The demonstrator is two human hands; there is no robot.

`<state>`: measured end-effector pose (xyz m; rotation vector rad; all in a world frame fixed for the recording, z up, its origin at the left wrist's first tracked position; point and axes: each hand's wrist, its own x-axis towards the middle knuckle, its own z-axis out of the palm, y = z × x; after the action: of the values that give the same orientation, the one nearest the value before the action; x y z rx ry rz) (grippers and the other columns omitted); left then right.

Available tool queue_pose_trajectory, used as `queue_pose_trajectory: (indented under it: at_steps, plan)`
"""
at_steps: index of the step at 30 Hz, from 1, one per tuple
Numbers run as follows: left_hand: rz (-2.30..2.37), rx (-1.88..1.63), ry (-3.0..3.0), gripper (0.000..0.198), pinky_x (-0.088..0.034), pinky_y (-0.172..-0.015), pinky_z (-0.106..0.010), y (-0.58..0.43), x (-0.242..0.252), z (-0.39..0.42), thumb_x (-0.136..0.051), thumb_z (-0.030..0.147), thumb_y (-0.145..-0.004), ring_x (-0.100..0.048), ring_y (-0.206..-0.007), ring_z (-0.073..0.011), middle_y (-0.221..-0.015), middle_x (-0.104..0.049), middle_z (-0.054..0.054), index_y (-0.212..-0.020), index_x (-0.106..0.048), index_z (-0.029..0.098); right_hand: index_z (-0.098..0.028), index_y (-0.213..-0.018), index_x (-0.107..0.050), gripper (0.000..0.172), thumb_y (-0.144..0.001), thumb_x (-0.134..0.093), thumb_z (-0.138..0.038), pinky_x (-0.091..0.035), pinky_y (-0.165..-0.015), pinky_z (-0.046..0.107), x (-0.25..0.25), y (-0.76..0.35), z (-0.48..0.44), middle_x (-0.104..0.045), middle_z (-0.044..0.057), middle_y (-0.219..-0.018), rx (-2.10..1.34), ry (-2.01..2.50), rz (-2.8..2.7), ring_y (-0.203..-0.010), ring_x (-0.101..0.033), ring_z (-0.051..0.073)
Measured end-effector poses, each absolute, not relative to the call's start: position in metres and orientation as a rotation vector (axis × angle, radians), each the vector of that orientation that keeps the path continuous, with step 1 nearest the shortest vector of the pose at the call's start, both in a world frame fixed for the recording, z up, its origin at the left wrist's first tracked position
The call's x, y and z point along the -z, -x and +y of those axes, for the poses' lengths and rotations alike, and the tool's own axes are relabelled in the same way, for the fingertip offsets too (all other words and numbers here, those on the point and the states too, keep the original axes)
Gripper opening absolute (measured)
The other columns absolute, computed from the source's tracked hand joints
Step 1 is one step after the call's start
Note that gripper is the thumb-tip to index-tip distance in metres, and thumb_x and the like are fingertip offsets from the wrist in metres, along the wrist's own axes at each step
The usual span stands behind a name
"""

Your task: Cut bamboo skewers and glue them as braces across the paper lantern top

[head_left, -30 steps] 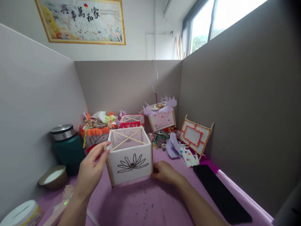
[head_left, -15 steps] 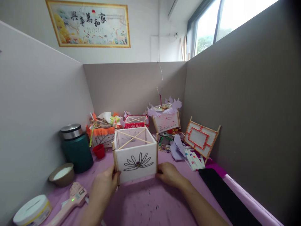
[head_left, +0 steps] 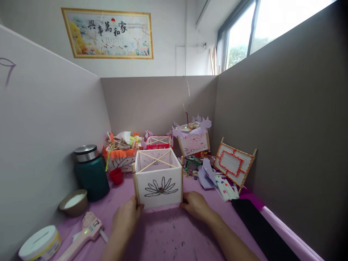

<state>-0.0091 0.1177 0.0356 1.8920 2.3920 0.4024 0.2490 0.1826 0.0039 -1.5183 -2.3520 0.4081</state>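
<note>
A white box-shaped lantern frame (head_left: 160,199) stands upright in front of me, with a dark flower drawn on its near face. Wooden sticks form its corner posts, and two thin sticks cross over its open top. My left hand (head_left: 127,214) grips the lower left corner post, thumb at the front. At the lower right corner, my right hand (head_left: 197,204) has its fingers closed on the other post. The fingers behind the posts are partly hidden.
To the left are a green thermos (head_left: 91,177), a red cup (head_left: 116,176), a bowl (head_left: 74,203), a pink glue gun (head_left: 87,232) and a white-lidded tub (head_left: 40,242). Decorated lanterns (head_left: 194,143) stand behind. Markers (head_left: 227,188), a red-trimmed panel (head_left: 235,163) and a black strip (head_left: 263,228) lie right.
The view has tilted up and shifted slightly. Both hands stay on the lantern frame's lower corners, and the left hand sits a little lower on its post.
</note>
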Motion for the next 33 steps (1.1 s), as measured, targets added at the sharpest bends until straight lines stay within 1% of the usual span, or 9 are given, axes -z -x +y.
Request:
queue_pose_trajectory:
  at_steps: [6,11,16,22,24,27,29,31,33]
  plan:
    - [2.345,-0.417,-1.878,0.025,-0.045,-0.072,-0.034,0.014,-0.022,0.123,-0.046,0.023,-0.079,-0.066,-0.095,-0.0308,-0.100,-0.072,-0.014,-0.100,-0.060,0.018,-0.019,-0.082,-0.073,0.019,-0.072,-0.061,-0.030,-0.031,-0.059,0.025,-0.004,-0.248,0.182,-0.073,0.008,-0.085,-0.441,1.507,-2.338,-0.076,-0.064,0.021]
    - [2.338,-0.434,-1.866,0.028,-0.046,-0.074,-0.033,0.020,-0.016,0.125,-0.045,0.016,-0.077,-0.066,-0.095,-0.0290,-0.101,-0.072,-0.012,-0.101,-0.058,0.019,-0.020,-0.084,-0.073,0.021,-0.070,-0.063,-0.032,-0.031,-0.057,0.024,-0.002,-0.250,0.182,-0.073,0.006,-0.083,-0.517,1.477,-2.322,-0.074,-0.063,0.020]
    - [2.334,-0.424,-1.872,0.029,-0.046,-0.074,-0.032,0.021,-0.013,0.128,-0.046,0.017,-0.077,-0.066,-0.096,-0.0289,-0.099,-0.072,-0.011,-0.103,-0.058,0.020,-0.020,-0.084,-0.074,0.022,-0.067,-0.065,-0.032,-0.032,-0.056,0.023,0.002,-0.254,0.188,-0.072,0.002,-0.080,-0.634,1.445,-2.312,-0.072,-0.062,0.018]
    - [2.351,-0.415,-1.866,0.033,-0.046,-0.074,-0.036,0.023,-0.014,0.129,-0.043,0.018,-0.079,-0.066,-0.096,-0.0320,-0.101,-0.072,-0.013,-0.109,-0.057,0.020,-0.018,-0.081,-0.075,0.020,-0.068,-0.066,-0.030,-0.034,-0.056,0.023,-0.002,-0.250,0.184,-0.072,0.002,-0.075,-0.707,1.385,-2.308,-0.071,-0.061,0.018]
    - [2.378,-0.415,-1.843,0.033,-0.046,-0.074,-0.036,0.024,-0.015,0.128,-0.043,0.018,-0.079,-0.066,-0.097,-0.0325,-0.100,-0.072,-0.014,-0.108,-0.058,0.020,-0.018,-0.078,-0.075,0.018,-0.065,-0.069,-0.030,-0.035,-0.055,0.021,-0.006,-0.249,0.179,-0.071,0.000,-0.072,-0.808,1.308,-2.351,-0.069,-0.061,0.017]
    - [2.425,-0.416,-1.805,0.031,-0.046,-0.074,-0.039,0.025,-0.019,0.126,-0.040,0.021,-0.081,-0.065,-0.097,-0.0341,-0.098,-0.072,-0.016,-0.107,-0.058,0.019,-0.020,-0.078,-0.076,0.019,-0.061,-0.072,-0.029,-0.039,-0.054,0.020,-0.011,-0.254,0.174,-0.070,-0.003,-0.070,-1.105,1.133,-2.410,-0.065,-0.060,0.016]
    - [2.440,-0.425,-1.792,0.031,-0.046,-0.074,-0.039,0.024,-0.023,0.123,-0.038,0.023,-0.084,-0.065,-0.097,-0.0338,-0.097,-0.072,-0.015,-0.107,-0.058,0.019,-0.020,-0.073,-0.075,0.014,-0.060,-0.072,-0.024,-0.040,-0.053,0.021,-0.012,-0.261,0.178,-0.068,-0.003,-0.063,-1.172,1.150,-2.343,-0.061,-0.059,0.016]
    - [2.455,-0.438,-1.775,0.031,-0.046,-0.073,-0.039,0.022,-0.027,0.121,-0.037,0.024,-0.085,-0.066,-0.095,-0.0331,-0.095,-0.072,-0.015,-0.107,-0.058,0.019,-0.017,-0.067,-0.073,0.009,-0.065,-0.065,-0.020,-0.043,-0.058,0.024,-0.010,-0.266,0.187,-0.067,0.000,-0.060,-1.045,1.267,-2.194,-0.061,-0.060,0.018]
    - [2.470,-0.447,-1.761,0.031,-0.046,-0.072,-0.039,0.020,-0.029,0.120,-0.037,0.024,-0.085,-0.066,-0.093,-0.0330,-0.095,-0.072,-0.016,-0.105,-0.059,0.019,-0.015,-0.078,-0.073,0.021,-0.075,-0.053,-0.020,-0.046,-0.072,0.030,-0.006,-0.268,0.201,-0.070,0.006,-0.076,-0.866,1.348,-2.005,-0.077,-0.063,0.022]
